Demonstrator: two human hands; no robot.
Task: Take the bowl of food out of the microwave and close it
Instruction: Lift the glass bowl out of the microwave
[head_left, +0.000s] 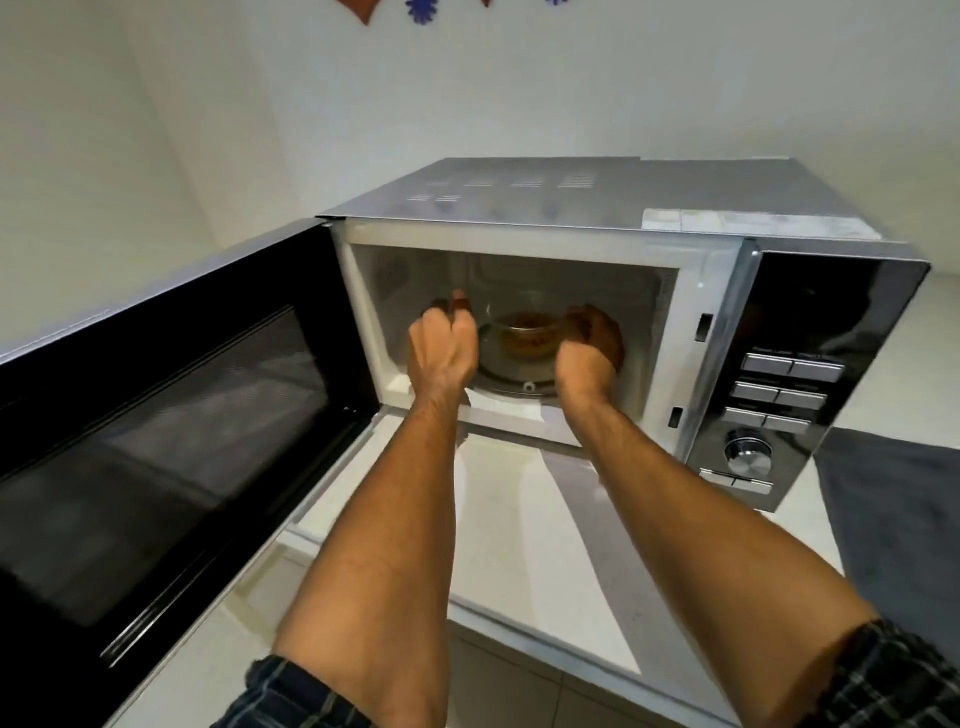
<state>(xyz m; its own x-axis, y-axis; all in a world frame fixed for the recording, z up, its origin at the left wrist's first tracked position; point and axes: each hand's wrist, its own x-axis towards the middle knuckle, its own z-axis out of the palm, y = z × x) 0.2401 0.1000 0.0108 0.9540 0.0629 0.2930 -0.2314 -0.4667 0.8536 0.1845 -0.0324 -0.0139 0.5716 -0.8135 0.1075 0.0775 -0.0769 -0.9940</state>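
A: What's nearest?
B: Two forearms in plaid sleeves (306, 693) reach up over the white counter (514, 525).
A: The door?
B: The microwave door (171, 415) is swung wide at nine o'clock.
A: And the hands?
B: Inside the microwave (571, 208), the left hand (441, 348) curls at the glass bowl's (524, 338) nine o'clock side, the right hand (592, 348) at three o'clock. Whether they grip it, I cannot tell. The bowl sits on the turntable (519, 382).
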